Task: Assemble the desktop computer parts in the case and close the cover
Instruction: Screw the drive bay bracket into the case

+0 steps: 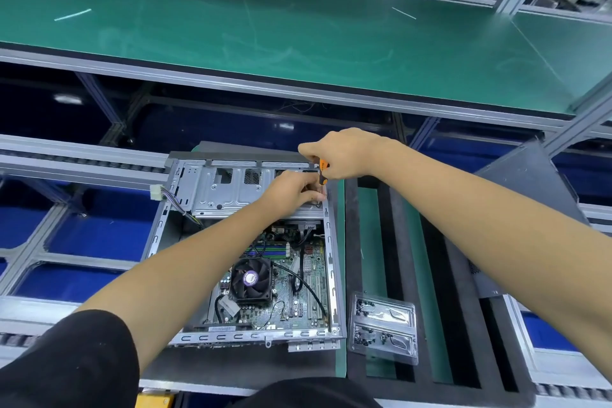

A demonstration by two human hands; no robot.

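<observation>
An open grey computer case lies flat before me, its motherboard and black CPU fan exposed. A silver drive cage fills the case's far end. My right hand grips an orange-and-black screwdriver, held upright over the cage's far right corner. My left hand is just below it, fingers curled around the screwdriver's lower end at the cage; the tip and any screw are hidden. The dark grey cover panel leans at the right.
A clear plastic tray holding several small screws lies right of the case, on black foam strips over a green mat. A white connector with loose wires hangs off the case's left edge. A green conveyor shelf runs above.
</observation>
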